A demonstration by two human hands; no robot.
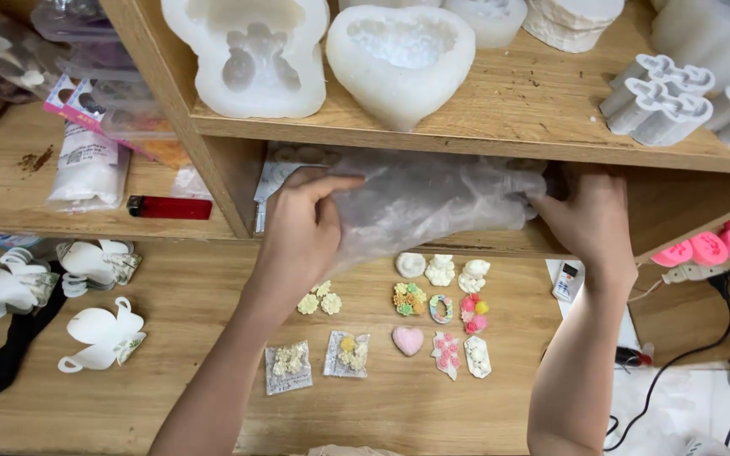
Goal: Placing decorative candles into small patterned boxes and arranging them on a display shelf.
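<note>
1. Both hands are gripping a clear plastic bag (433, 198), which is sitting half inside the gap under the wooden shelf (500, 127).
2. The left hand (302, 232) is pinching the bag's left edge, thumb on top and fingers curled around the plastic.
3. The right hand (589, 215) is grasping the bag's right end, with its fingertips tucked into the gap so they're partly hidden.
4. Just below and between the hands, a bunch of small casts (441, 308) are lying on the desk (196, 397): white, yellow, pink, plus a pink heart (407, 340).
5. Under the left hand, two little packets (318, 365) are lying flat.
6. Well off to the left of the left hand, white paper cutouts (103, 336) are lying around, and a red lighter (169, 207) is sitting on a lower ledge.
7. Above the hands, white silicone moulds (399, 59) are sitting on the shelf.
8. Right of the right hand, pink pieces (720, 245) and black cables (720, 321) are hanging about.
</note>
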